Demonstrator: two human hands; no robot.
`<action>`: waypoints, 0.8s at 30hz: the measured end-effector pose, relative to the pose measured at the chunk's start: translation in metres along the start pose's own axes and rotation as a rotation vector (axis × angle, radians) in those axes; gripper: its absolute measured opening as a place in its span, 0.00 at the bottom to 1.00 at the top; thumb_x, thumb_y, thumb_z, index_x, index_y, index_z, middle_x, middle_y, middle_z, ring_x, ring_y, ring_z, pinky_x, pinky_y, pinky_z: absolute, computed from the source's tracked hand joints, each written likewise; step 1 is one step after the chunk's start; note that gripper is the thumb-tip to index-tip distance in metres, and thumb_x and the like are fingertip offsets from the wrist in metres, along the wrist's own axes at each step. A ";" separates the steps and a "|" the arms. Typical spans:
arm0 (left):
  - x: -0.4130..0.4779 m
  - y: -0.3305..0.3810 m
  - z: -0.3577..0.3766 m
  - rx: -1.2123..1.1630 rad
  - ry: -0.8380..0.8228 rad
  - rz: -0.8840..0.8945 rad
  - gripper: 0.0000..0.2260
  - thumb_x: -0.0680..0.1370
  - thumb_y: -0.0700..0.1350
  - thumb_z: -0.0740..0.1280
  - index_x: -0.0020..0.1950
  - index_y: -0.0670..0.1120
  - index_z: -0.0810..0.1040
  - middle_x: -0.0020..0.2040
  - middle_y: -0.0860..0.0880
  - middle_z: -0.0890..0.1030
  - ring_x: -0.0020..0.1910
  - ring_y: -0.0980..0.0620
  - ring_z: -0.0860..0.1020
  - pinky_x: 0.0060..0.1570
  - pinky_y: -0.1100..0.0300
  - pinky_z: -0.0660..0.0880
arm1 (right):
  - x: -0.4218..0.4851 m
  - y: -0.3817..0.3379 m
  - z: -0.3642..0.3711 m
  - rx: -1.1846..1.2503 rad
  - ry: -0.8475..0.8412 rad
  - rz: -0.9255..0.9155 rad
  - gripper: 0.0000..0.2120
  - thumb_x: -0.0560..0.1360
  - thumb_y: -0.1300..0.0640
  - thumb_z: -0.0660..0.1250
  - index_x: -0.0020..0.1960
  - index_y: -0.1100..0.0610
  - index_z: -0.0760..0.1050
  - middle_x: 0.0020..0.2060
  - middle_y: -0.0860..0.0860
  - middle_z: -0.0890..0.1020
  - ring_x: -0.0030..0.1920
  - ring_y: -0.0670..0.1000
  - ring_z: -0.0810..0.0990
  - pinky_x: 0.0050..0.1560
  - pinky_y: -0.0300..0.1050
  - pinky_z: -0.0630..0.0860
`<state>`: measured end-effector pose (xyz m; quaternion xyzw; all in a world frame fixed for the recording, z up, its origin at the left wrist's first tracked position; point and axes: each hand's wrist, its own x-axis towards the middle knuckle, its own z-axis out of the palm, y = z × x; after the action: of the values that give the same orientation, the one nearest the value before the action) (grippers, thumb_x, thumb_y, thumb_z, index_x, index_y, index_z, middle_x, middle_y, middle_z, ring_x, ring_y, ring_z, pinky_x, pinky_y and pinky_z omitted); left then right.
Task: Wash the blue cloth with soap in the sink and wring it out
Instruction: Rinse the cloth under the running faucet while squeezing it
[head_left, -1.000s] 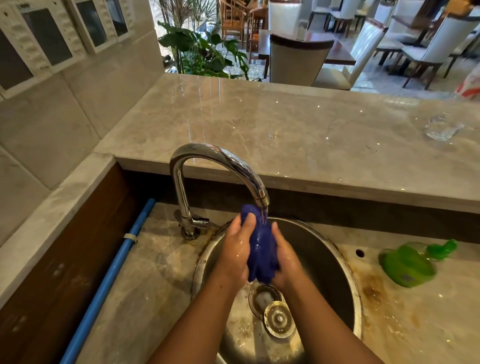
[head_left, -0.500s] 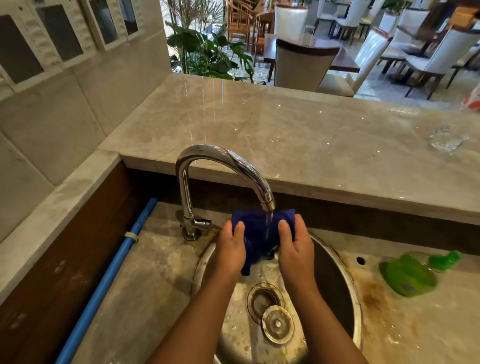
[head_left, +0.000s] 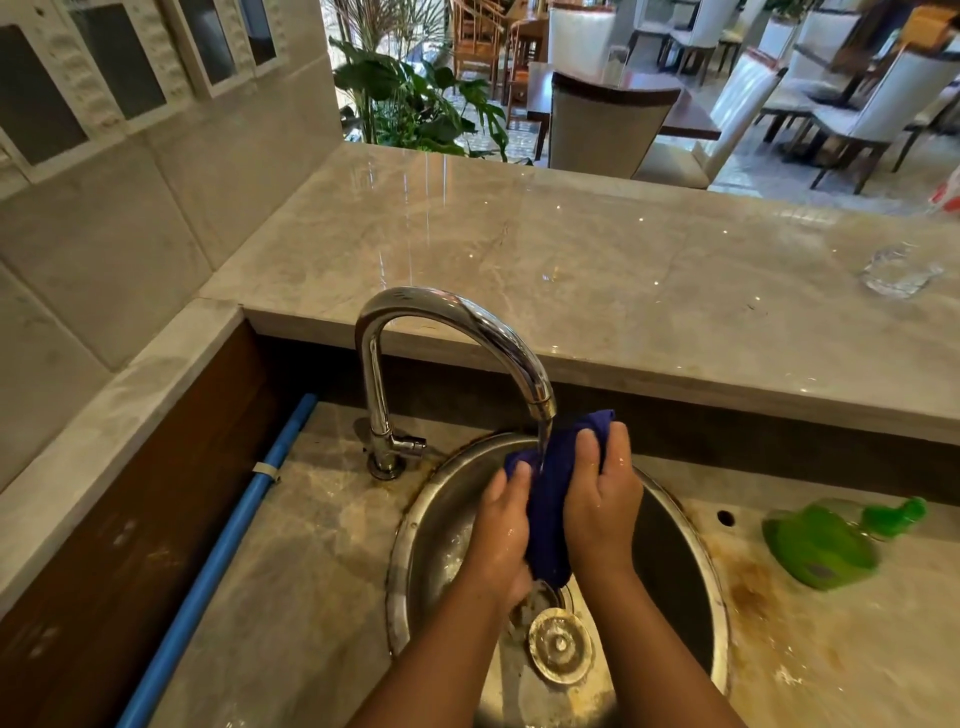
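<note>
The blue cloth (head_left: 550, 499) hangs bunched over the sink (head_left: 400, 561), right under the tap (head_left: 467, 322) so the stream soaks it. The left hand (head_left: 501, 540) and right hand (head_left: 602, 509) grasp it, fingers (head_left: 589, 447) curled round its top. A green bottle (head_left: 821, 545), probably soap, lies on the bench (head_left: 311, 545) at right, handy.

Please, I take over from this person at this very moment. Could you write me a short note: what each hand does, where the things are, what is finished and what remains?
Left hand: grips the left side of the blue cloth, above the sink.
Right hand: grips the right side of the same cloth.
Tap: running, and the stream falls on the cloth between the hands.
Green soap bottle: lies on the counter right of the sink. Neither hand touches it.
Done: the cloth is wet. No foam shows, so I cannot tell if it has been soaped.
Left: soap if needed, rinse, wring out.
</note>
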<state>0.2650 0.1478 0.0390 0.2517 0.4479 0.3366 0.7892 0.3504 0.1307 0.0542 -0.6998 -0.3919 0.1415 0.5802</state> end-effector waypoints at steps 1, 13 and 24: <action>-0.001 0.003 -0.002 -0.015 0.009 0.022 0.12 0.84 0.51 0.60 0.66 0.53 0.76 0.60 0.46 0.83 0.58 0.44 0.83 0.54 0.45 0.81 | 0.000 0.001 -0.002 0.053 0.015 0.068 0.09 0.84 0.54 0.56 0.48 0.50 0.72 0.34 0.50 0.77 0.31 0.43 0.76 0.32 0.37 0.73; 0.003 0.037 -0.007 0.623 0.080 0.481 0.09 0.84 0.51 0.58 0.58 0.52 0.76 0.48 0.46 0.82 0.45 0.45 0.82 0.50 0.49 0.79 | -0.012 0.019 0.011 0.384 -0.171 0.615 0.09 0.82 0.55 0.61 0.53 0.56 0.79 0.47 0.58 0.84 0.44 0.55 0.83 0.45 0.50 0.80; 0.016 0.017 -0.006 0.209 0.120 0.158 0.11 0.84 0.50 0.60 0.57 0.48 0.80 0.50 0.44 0.85 0.51 0.43 0.85 0.56 0.43 0.80 | -0.028 -0.016 0.024 0.185 -0.111 0.218 0.08 0.82 0.57 0.61 0.47 0.52 0.78 0.39 0.47 0.83 0.37 0.44 0.80 0.38 0.37 0.76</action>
<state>0.2608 0.1716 0.0394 0.3463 0.5056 0.3638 0.7015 0.3100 0.1277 0.0545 -0.6729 -0.3306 0.2777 0.6007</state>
